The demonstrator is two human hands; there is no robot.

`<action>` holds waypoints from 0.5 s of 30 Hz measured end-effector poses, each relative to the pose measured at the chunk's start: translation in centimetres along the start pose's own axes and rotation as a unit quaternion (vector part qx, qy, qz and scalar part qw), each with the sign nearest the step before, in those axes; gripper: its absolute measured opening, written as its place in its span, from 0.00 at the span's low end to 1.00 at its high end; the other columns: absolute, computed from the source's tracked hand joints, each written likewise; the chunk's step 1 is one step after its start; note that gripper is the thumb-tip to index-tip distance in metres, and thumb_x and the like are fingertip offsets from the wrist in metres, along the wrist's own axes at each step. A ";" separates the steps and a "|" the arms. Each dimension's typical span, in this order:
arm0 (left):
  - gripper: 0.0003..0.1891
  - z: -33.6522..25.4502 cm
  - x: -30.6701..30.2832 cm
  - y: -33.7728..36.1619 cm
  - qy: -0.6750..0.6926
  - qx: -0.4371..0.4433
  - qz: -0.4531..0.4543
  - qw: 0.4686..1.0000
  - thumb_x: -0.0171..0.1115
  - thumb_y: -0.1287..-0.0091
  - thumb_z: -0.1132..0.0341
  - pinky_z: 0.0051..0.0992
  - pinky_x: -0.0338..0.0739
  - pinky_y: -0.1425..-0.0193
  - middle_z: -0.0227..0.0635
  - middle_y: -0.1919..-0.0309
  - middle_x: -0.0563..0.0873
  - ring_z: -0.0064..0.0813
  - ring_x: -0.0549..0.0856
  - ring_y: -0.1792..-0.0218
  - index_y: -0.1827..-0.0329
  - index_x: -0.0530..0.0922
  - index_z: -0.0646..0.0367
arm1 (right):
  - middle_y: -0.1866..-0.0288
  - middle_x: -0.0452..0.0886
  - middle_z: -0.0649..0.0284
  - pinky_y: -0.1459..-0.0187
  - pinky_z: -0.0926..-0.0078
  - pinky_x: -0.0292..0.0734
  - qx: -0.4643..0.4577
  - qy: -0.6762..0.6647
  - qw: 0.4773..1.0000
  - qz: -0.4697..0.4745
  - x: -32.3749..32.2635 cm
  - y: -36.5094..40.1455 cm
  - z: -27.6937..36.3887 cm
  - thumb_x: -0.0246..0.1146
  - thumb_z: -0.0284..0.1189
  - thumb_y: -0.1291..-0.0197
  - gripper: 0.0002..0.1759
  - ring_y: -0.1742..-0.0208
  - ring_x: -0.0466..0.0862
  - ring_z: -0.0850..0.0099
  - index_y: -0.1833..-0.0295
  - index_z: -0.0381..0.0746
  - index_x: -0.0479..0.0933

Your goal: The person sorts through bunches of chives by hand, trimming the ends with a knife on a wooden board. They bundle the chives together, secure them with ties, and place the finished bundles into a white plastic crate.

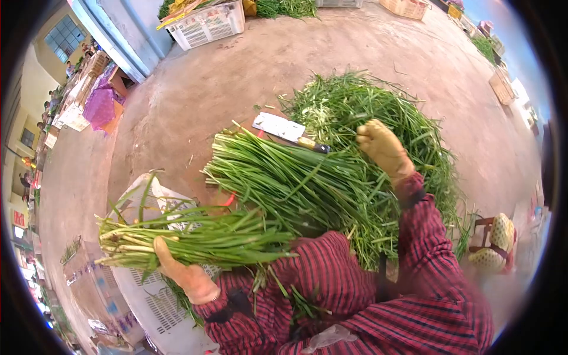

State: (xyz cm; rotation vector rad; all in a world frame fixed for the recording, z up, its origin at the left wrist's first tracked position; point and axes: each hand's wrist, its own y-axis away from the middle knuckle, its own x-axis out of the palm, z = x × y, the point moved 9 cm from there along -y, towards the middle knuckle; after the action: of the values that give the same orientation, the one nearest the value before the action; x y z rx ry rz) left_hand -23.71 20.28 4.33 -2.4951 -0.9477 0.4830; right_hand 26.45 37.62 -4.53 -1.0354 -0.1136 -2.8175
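Observation:
My left hand (pixel 186 275) grips a bunch of garlic chives (pixel 195 239), its thumb over the pale stems; the other fingers are hidden underneath. The bunch is held over a white plastic crate (pixel 139 296), green tips pointing right toward my lap. My right hand (pixel 381 145) is closed in a fist above a loose heap of green leaves (pixel 361 94); whatever is inside it, if anything, is hidden. Between the hands lies a larger pile of garlic chives (pixel 284 174), stems to the left. Behind that pile rests a cleaver (pixel 281 126) with a dark-ended handle, near the loose heap.
A red strip (pixel 229 199) shows between the pile and the held bunch. At the back stands a white crate (pixel 207 26) beside a blue pillar (pixel 121 35). A small padded chair (pixel 494 239) is at the right. Boxes and purple cloth (pixel 99 106) line the left.

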 end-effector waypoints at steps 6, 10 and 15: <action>0.19 -3.5 -0.6 -0.9 0.204 -0.103 -0.054 0.972 0.51 0.26 0.71 0.36 0.78 0.44 0.53 0.45 0.78 0.37 0.81 0.50 0.34 0.66 0.62 | 0.56 0.85 0.61 0.51 0.68 0.79 -0.014 0.825 0.564 -0.036 -5.8 13.2 -0.2 0.67 0.29 0.43 0.13 0.55 0.85 0.66 0.51 0.41 0.82; 0.23 -9.2 -3.3 -2.0 -0.053 0.073 -0.067 0.994 0.56 0.27 0.61 0.31 0.77 0.43 0.43 0.43 0.77 0.31 0.79 0.48 0.35 0.69 0.65 | 0.58 0.84 0.64 0.54 0.76 0.80 0.012 0.543 0.837 -0.072 -1.7 17.0 -1.5 0.62 0.29 0.36 0.09 0.60 0.84 0.73 0.52 0.40 0.81; 0.29 -16.4 -2.6 -1.7 0.275 -0.044 -0.133 0.951 0.60 0.30 0.54 0.30 0.77 0.41 0.39 0.43 0.76 0.29 0.78 0.46 0.34 0.68 0.66 | 0.37 0.74 0.59 0.44 0.67 0.78 -0.128 0.635 0.760 0.053 6.4 14.9 -3.2 0.62 0.26 0.43 0.26 0.44 0.80 0.61 0.37 0.48 0.72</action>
State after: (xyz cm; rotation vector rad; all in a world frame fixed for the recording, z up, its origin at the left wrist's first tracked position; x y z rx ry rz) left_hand -18.97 15.29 19.50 -2.3231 -1.0555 -0.3343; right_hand 21.86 21.88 -2.48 0.9616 0.4569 -2.7803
